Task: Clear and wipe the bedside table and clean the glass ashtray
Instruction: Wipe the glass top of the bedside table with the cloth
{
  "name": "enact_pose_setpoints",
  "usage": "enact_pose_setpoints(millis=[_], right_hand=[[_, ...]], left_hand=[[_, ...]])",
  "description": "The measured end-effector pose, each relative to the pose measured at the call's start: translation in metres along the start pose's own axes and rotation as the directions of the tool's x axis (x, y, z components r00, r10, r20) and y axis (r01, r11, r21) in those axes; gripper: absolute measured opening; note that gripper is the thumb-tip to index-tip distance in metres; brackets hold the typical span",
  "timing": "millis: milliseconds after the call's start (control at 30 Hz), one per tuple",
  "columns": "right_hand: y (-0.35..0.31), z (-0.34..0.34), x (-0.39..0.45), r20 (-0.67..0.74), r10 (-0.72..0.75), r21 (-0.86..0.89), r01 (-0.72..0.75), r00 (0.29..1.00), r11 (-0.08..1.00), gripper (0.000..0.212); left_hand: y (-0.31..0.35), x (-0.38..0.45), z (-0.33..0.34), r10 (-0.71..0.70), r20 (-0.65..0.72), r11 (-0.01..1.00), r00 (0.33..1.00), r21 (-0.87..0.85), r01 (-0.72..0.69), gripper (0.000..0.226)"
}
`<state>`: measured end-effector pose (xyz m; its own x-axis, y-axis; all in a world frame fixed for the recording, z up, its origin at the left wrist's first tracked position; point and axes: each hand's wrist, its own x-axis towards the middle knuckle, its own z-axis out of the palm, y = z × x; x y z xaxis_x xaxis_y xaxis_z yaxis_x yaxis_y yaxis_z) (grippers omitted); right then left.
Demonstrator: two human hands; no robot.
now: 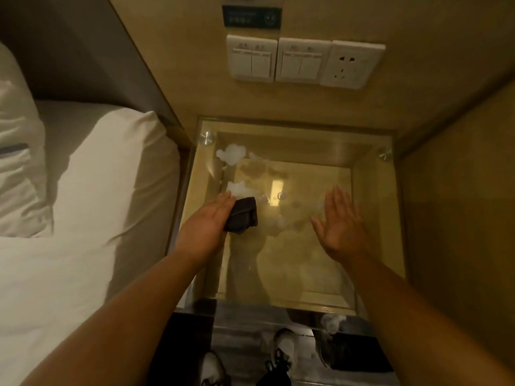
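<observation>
White bedding [92,174] fills the left, the bed running right up against the table, so the person stands at the table's front edge and reaches in over it. The left hand [207,218] lies flat, fingers straight, pressing a dark folded cloth [242,215] onto the glass near the left side; the open palm spreads the load so the cloth drags evenly, which suits wiping better than a pinch would. Just beyond the cloth sit white foam patches [232,154], probably cleaner, at the rear left and another touching the cloth's far edge, so the wipe seems aimed at them. Fainter smears spread toward the middle, though glare and reflections make it hard to tell residue from what lies under the glass.

The table [370,246] has a clear top on metal corner studs, with nothing standing on it; clearing looks done and wiping is in hand. The right hand [341,221] hovers open and empty over the right half, fingers spread, likely for balance. No ashtray shows on the glass; a pale shape [333,323] near the floor at lower right cannot be identified. Switches and a socket [352,64] sit on the wall above.
</observation>
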<state>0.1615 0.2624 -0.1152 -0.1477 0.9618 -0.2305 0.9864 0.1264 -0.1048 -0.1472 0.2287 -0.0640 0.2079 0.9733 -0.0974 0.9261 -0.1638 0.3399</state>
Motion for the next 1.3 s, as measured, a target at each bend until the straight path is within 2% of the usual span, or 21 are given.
enact_pose_setpoints(millis=[133, 367, 500, 567, 633, 767, 833, 900, 1000, 1133, 1300], right_hand=[[0.002, 0.004, -0.001, -0.024, -0.002, 0.003, 0.002, 1.000, 1.000, 0.079], [0.003, 0.007, 0.000, -0.017, 0.018, -0.023, -0.019, 1.000, 1.000, 0.081], [0.001, 0.008, 0.003, -0.026, 0.041, 0.016, -0.040, 0.999, 0.999, 0.080], [0.002, 0.008, 0.002, -0.029, 0.043, 0.008, -0.043, 0.999, 0.999, 0.079], [0.003, 0.009, 0.002, -0.037, 0.030, -0.004, -0.030, 0.999, 1.000, 0.078], [0.003, 0.009, 0.004, -0.084, 0.026, -0.011, -0.027, 0.996, 1.000, 0.071], [0.001, 0.008, 0.004, -0.092, 0.025, -0.023, -0.027, 0.995, 0.999, 0.069], [-0.001, 0.006, 0.003, -0.091, 0.035, -0.022, -0.037, 0.995, 0.999, 0.069], [-0.001, 0.004, 0.004, -0.100, 0.038, -0.009, -0.039, 0.994, 0.999, 0.068], [-0.001, 0.005, 0.003, -0.087, 0.043, -0.043, -0.047, 0.995, 0.998, 0.069], [-0.003, 0.000, 0.003, -0.083, 0.034, -0.048, -0.038, 0.996, 0.998, 0.069]], left_hand=[[-0.010, 0.013, -0.001, -0.042, -0.044, 0.999, 0.998, -0.028, 0.041, 0.064], [-0.039, 0.061, -0.033, -0.203, -0.185, 0.967, 0.962, -0.195, 0.166, 0.057], [-0.064, 0.123, -0.064, -0.194, -0.277, 0.979, 0.941, -0.123, 0.165, 0.054], [-0.071, 0.158, -0.071, -0.137, -0.312, 0.990, 0.940, -0.037, 0.133, 0.054], [-0.079, 0.189, -0.067, -0.075, -0.277, 0.996, 0.958, 0.028, 0.086, 0.055], [-0.086, 0.206, -0.027, -0.033, -0.068, 0.999, 0.997, -0.036, 0.031, 0.049], [-0.086, 0.202, -0.011, -0.016, -0.066, 1.000, 0.998, -0.019, 0.015, 0.052], [-0.091, 0.202, -0.005, 0.066, -0.055, 0.987, 0.996, 0.149, -0.058, 0.060], [-0.099, 0.202, -0.005, 0.133, -0.016, 0.964, 0.991, 0.235, -0.125, 0.068], [-0.099, 0.196, 0.002, 0.121, 0.023, 0.955, 0.992, 0.270, -0.123, 0.078], [-0.091, 0.193, -0.006, 0.082, 0.061, 0.960, 0.995, 0.263, -0.095, 0.071]])
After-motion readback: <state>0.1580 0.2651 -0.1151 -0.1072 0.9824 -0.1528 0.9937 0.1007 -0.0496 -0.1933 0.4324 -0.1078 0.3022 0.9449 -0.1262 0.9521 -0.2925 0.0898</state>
